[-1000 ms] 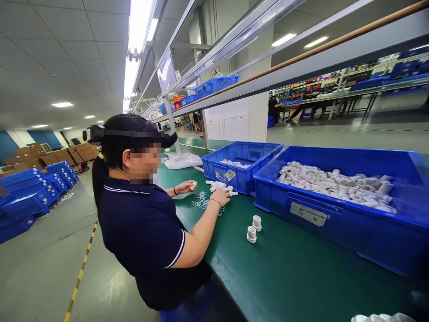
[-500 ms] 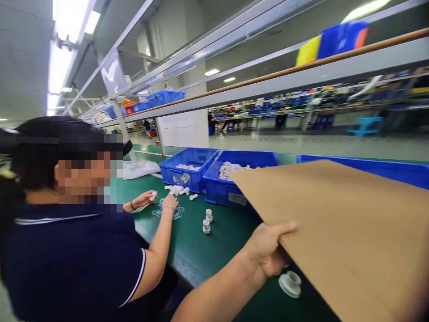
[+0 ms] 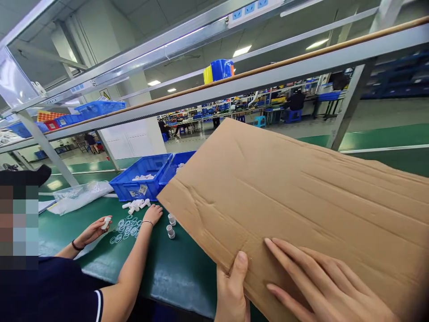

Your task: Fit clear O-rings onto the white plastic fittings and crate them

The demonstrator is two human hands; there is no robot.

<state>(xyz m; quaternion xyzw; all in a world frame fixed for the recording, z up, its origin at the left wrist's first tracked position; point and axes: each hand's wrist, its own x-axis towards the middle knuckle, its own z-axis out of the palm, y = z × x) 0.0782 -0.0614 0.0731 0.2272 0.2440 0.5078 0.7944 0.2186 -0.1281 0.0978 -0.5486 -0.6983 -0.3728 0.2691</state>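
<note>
A large sheet of brown cardboard (image 3: 284, 192), creased along its length, is tilted up in front of me over the green table. My left hand (image 3: 233, 286) grips its lower left edge, thumb on the near face and the other fingers behind it. Against the near face lies my right hand (image 3: 321, 281), its fingers stretched out and slightly apart, holding nothing. Left of the cardboard, two white plastic fittings (image 3: 170, 226) stand upright on the table. Whatever is behind the cardboard is hidden.
At left a co-worker holds a white fitting (image 3: 106, 222) beside a heap of clear rings (image 3: 128, 228). Behind are white pieces (image 3: 136, 205) and a blue bin (image 3: 140, 172). A metal shelf rail (image 3: 187, 96) crosses above the green table (image 3: 181, 273).
My view has swung right. The cardboard now shows its creased face squarely, and my right hand has come into view against it. The left hand still holds the edge, thumb now on the face.
</note>
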